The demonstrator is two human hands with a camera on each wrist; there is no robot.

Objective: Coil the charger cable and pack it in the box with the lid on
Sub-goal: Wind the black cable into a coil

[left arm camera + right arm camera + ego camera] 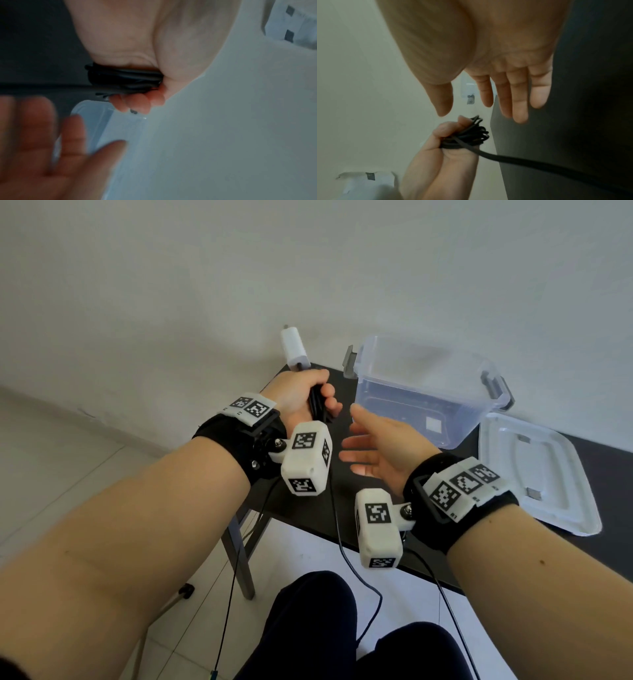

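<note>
Fingers (330, 402) of left hand (301, 395) curled round coiled black cable (469, 135), pinning loops, white plug (293, 347) poking out at 12 o'clock | right hand (373, 446) spread, empty | box (421, 392) open at 2 o'clock, ready | lid (534, 470) aside at 3 o'clock.

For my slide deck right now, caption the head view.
Left hand grips the coiled black charger cable beside the open clear plastic box; right hand open, lid off.
</note>
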